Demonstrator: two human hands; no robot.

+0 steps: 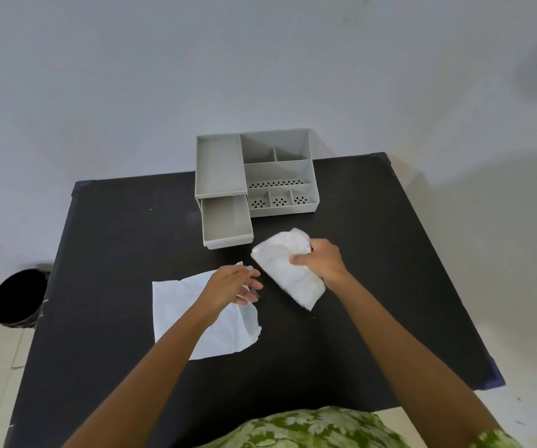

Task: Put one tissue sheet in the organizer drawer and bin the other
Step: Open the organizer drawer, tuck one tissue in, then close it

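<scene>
A white tissue sheet (179,313) lies flat on the black table (115,237). My left hand (233,286) hovers over its upper right corner, fingers apart and nothing gripped. My right hand (320,260) is closed on a white tissue pack (288,273) lying diagonally on the table. The grey organizer (276,169) stands at the table's far edge, and its lower drawer (226,226) is pulled out and looks empty. A black bin (15,299) stands on the floor left of the table.
The organizer has a flat tray on the left and several open compartments on the right. A pale wall rises behind the table. Light floor tiles surround it. A green patterned garment shows at the bottom edge.
</scene>
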